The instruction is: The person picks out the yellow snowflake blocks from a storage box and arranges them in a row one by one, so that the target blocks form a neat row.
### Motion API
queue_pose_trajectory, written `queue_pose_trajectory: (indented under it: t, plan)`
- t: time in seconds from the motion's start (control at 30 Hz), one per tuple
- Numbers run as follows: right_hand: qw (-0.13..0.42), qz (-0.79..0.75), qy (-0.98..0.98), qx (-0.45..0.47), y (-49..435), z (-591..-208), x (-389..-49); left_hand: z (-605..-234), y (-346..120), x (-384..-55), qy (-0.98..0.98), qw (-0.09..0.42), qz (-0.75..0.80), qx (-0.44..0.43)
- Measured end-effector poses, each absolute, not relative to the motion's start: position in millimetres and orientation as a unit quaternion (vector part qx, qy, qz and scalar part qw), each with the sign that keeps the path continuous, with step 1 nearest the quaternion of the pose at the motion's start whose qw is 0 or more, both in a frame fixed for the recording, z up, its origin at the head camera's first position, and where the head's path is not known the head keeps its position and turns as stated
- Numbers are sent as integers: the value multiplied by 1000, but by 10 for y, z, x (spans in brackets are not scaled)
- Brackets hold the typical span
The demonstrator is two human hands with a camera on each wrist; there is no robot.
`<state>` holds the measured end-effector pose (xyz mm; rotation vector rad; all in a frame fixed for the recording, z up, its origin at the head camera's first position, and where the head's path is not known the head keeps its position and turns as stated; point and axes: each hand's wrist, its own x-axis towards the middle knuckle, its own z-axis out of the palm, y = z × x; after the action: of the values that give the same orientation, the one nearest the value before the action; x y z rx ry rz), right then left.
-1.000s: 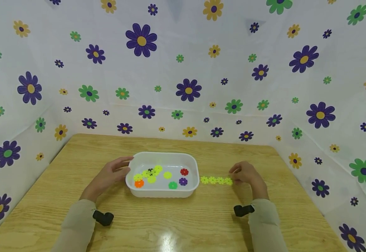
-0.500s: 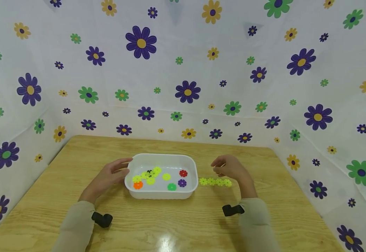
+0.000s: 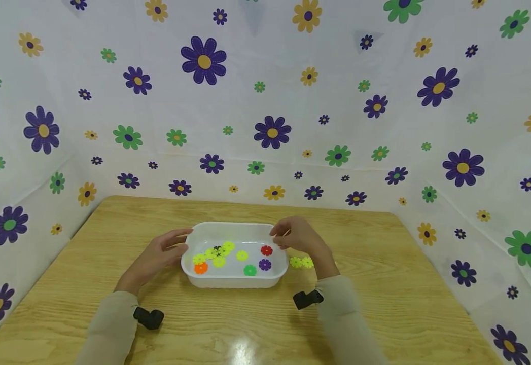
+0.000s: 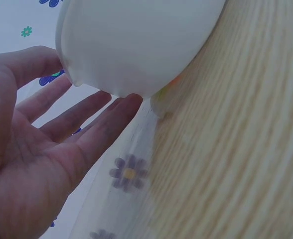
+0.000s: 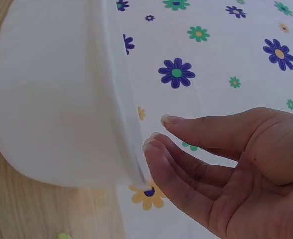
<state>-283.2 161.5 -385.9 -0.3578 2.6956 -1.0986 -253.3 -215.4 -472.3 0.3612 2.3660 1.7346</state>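
A white plastic basin (image 3: 234,282) stands on the table, with several flower-shaped plastic pieces inside. Joined and loose yellow pieces (image 3: 228,246) lie around a black one, beside an orange piece (image 3: 201,268). Toward the right end are a green piece (image 3: 249,270), a purple piece (image 3: 264,264) and a red piece (image 3: 267,250). My left hand (image 3: 161,252) rests its extended fingertips against the basin's left end. My right hand (image 3: 303,237) hovers at the right rim, fingers loosely bent, nothing between thumb and fingertips in the right wrist view.
Right of the basin lies a row of linked yellow flower pieces (image 3: 302,262), its far part hidden behind my right wrist. Wood-grain table (image 3: 228,324) runs up to a flower-print cloth (image 3: 247,101) on the back and sides. Each wrist wears a black camera.
My right hand has left the right end of the yellow row and moved left, over to the basin's right rim. The left hand has stayed at the basin; the row lies where it was.
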Motion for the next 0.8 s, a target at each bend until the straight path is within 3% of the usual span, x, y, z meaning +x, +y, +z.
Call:
queue_pose_trajectory:
  t: [0.3,0.8]
  plan:
    - [135,-369,907,-153,1259,-4094,-2916,-4730,-2151,-2543,797,95,585,116]
    - [133,-290,938,-132,882,-4354,-3000,-4723,-2145,-2531,796,97,587,112]
